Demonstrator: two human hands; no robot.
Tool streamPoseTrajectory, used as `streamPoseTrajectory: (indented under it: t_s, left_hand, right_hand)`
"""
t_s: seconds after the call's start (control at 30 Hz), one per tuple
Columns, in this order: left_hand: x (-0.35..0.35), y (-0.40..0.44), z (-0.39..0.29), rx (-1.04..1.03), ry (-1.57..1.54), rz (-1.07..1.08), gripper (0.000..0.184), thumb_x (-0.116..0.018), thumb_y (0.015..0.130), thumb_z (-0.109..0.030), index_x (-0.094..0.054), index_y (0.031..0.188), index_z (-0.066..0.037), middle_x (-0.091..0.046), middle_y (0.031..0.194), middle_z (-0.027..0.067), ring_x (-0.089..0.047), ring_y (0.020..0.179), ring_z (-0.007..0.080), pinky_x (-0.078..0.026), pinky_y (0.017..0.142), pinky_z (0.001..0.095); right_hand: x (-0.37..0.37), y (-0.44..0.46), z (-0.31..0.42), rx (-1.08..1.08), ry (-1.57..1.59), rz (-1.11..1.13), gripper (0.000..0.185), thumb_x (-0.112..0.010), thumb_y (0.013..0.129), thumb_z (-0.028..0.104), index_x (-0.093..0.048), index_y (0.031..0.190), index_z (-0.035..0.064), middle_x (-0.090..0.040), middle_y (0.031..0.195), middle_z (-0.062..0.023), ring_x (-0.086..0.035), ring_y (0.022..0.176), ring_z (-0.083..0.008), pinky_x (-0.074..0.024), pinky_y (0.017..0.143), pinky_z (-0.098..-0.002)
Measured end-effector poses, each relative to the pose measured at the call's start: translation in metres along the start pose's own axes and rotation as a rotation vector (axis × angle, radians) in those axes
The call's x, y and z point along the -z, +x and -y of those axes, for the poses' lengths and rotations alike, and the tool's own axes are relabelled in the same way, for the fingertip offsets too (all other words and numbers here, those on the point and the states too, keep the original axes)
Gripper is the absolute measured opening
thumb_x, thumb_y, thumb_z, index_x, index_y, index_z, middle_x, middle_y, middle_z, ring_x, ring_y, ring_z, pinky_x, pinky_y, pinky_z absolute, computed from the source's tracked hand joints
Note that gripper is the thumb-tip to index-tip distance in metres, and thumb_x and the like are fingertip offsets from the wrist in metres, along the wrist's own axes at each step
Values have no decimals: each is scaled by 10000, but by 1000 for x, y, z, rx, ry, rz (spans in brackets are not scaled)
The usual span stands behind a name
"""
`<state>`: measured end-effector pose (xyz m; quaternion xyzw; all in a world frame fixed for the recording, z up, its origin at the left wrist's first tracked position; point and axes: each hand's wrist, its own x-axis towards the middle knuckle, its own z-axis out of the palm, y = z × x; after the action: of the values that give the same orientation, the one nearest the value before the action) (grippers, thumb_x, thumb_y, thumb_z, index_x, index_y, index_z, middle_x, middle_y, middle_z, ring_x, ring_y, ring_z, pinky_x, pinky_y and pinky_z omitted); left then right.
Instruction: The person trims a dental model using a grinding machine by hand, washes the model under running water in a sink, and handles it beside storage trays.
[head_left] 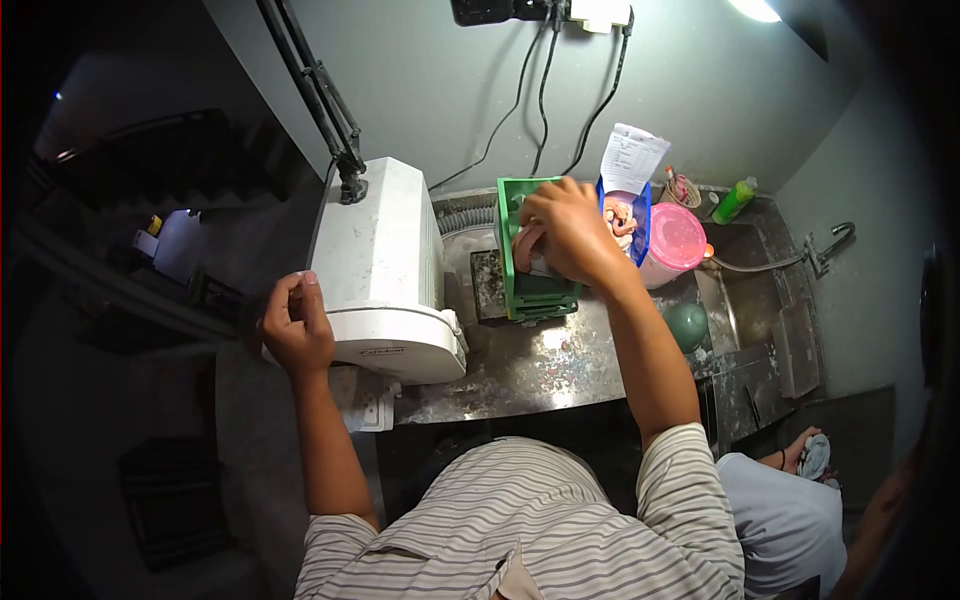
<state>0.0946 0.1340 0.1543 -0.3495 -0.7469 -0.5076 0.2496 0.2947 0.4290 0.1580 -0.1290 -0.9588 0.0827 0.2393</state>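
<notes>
My right hand (570,225) reaches down into a green plastic basket (508,290), its fingers curled. A pinkish curved piece (526,246) shows at those fingers, partly covered by the hand. At the left side of a white boxy machine (385,235) is my left hand (298,325), raised with thumb and fingers curled together. Whether anything small sits between its fingertips I cannot make out. Beside the right hand stands a blue bin (640,240) with several pinkish curved pieces (619,218) and a printed paper slip (634,157) at its back.
A pink-lidded tub (677,237), a green rounded object (686,327) and a green bottle (735,200) stand right of the bins. Farther right are a metal sink (745,270) and a tap (828,248). Cables (543,110) hang down the wall. Another person (780,515) sits at lower right.
</notes>
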Motion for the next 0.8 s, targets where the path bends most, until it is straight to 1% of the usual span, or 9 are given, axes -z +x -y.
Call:
streamPoseTrajectory:
  t_s: [0.1,0.23,0.3,0.4,0.47,0.5,0.57,0.63,0.8]
  left_hand:
    - [2,0,-2,16,10,35,163,-686,940,-139,-680,879,12,-650,667,19,-564,565,53,-404,511,218]
    - [4,-2,-8,12,-38,69,171,-676,953,-136,-672,888,23,-608,661,3,-513,581,35,-385,520,215]
    - [8,-1,-8,25,-68,99,184,-661,970,-138,-666,897,30,-573,657,-9,-487,598,34,-383,531,223]
    - [17,-4,-5,-8,-178,144,143,-652,956,-103,-664,886,21,-595,664,12,-508,595,48,-392,537,224]
    - [33,-8,-2,-180,-201,194,144,-610,936,-79,-646,858,36,-613,670,53,-541,576,103,-420,551,243]
    - [33,-10,-8,-319,-297,57,134,-630,851,-78,-594,766,18,-579,627,77,-505,510,182,-387,505,273]
    - [37,-40,7,-296,-538,72,160,-636,822,-119,-603,759,25,-564,616,90,-521,516,212,-409,509,295]
    - [49,-59,3,-352,-555,264,160,-657,806,-129,-619,776,23,-552,601,85,-530,519,196,-422,508,305]
    - [78,-96,17,79,-485,731,348,-777,803,-113,-681,1112,18,-568,742,43,-504,595,101,-398,518,242]
  right_hand:
    - [29,-18,4,-113,285,-334,234,-680,706,-20,-665,925,62,-663,972,-84,-629,978,-292,-473,863,-428]
    - [52,-61,4,-331,1053,-640,201,-594,829,-69,-607,1024,-22,-684,1043,-85,-689,958,-170,-562,869,-299]
    - [42,-97,24,-420,1052,-683,192,-552,878,-63,-604,1057,-17,-692,1015,-95,-688,920,-148,-581,838,-297]
    - [10,-128,74,-549,1370,-443,114,-662,885,-4,-638,993,22,-708,946,-89,-660,766,-104,-538,632,-240]
    - [-20,-150,109,-702,1450,-165,98,-686,908,34,-633,990,20,-699,922,-59,-639,743,-90,-519,641,-231]
    - [-34,-157,127,-717,1512,-76,111,-691,922,60,-631,1002,13,-695,906,-49,-637,752,-84,-520,641,-240]
    - [-59,-166,159,-829,1592,129,140,-717,917,74,-632,1004,5,-699,889,-39,-647,778,-83,-523,657,-231]
    - [-74,-161,185,-872,1504,219,173,-711,916,48,-621,1051,-12,-701,905,-46,-661,799,-96,-540,688,-236]
    - [-84,-134,231,-774,1547,134,210,-697,928,27,-605,1104,-43,-701,965,-70,-679,889,-121,-563,764,-267]
